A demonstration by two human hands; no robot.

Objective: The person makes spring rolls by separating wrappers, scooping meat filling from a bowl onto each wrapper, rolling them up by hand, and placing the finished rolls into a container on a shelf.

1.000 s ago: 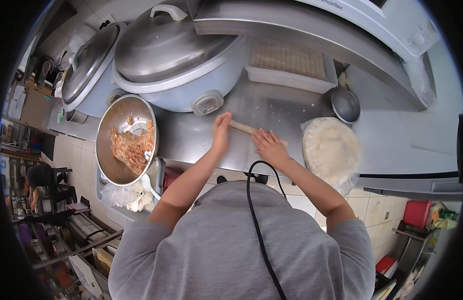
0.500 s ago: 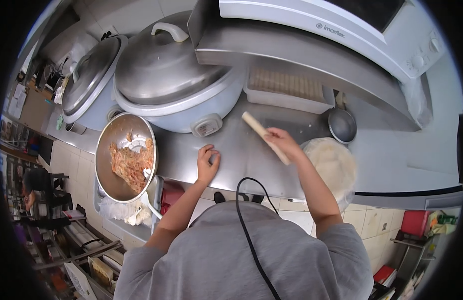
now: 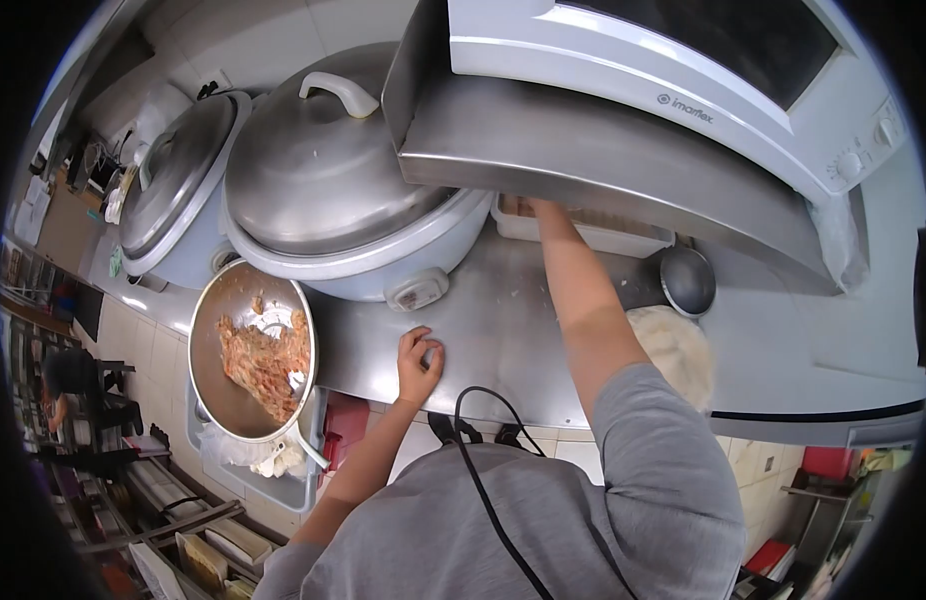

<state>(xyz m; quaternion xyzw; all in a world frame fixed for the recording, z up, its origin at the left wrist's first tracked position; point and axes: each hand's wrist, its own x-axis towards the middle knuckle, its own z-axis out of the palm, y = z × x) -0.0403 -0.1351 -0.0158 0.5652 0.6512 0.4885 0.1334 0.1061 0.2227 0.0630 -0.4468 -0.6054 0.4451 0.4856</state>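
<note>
My left hand point(image 3: 420, 368) rests over the steel counter point(image 3: 368, 350), its fingers loosely curled with a gap to the thumb and nothing in it. My right arm reaches under the metal shelf, and little of my right hand point(image 3: 531, 206) shows at the left end of the white tray point(image 3: 603, 238). Its fingers are hidden, as is anything they hold. Pale rolls lie in the tray, partly covered from view by the shelf. At the left is a steel bowl point(image 3: 205, 345) with a chunky orange-pink mixture point(image 3: 268, 365). The pale round stack point(image 3: 675, 350) in plastic sits right of my right arm.
Two large lidded cookers point(image 3: 328, 170) point(image 3: 178, 190) stand at the back left. A metal shelf point(image 3: 583, 140) overhangs the tray, with a white appliance point(image 3: 623, 70) on it. A small round metal bowl point(image 3: 688, 282) is beside the tray. Another person point(image 3: 73, 375) is at far left.
My right hand has lifted the long pale roll off the counter and gone forward to the tray; the roll is now out of sight. My left hand left the roll and moved back, fingers curling.
</note>
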